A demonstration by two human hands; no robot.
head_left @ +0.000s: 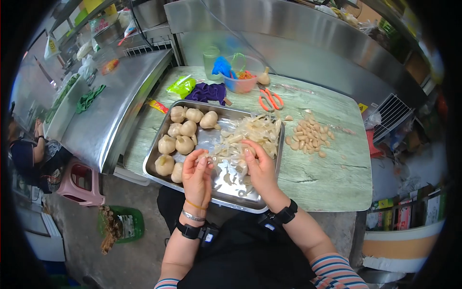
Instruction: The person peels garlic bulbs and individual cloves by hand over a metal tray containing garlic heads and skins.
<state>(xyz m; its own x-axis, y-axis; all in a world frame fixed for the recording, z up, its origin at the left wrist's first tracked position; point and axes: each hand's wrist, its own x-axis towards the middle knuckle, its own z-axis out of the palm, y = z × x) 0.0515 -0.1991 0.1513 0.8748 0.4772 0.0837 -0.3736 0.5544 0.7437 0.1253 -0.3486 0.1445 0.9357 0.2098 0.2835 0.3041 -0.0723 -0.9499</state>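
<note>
Over the metal tray (156, 174), my left hand (197, 179) pinches a small pale piece of garlic between thumb and fingertips, partly hidden by the fingers. My right hand (262, 171) is closed on another pale, papery piece of garlic (246, 155); its exact shape is hard to make out. Whole garlic bulbs (185, 144) fill the tray's left side. A heap of garlic skins (252, 132) lies in its right half, just beyond my right hand. On the table to the right of the tray is a pile of peeled garlic cloves (310, 136).
Behind the tray on the table (332, 188) are orange-handled scissors (271, 99), a plastic tub (239, 85), a purple cloth (208, 93) and a green packet (182, 86). A steel counter (130, 72) stands left, with a pink stool (81, 183) and another person (29, 151) beyond.
</note>
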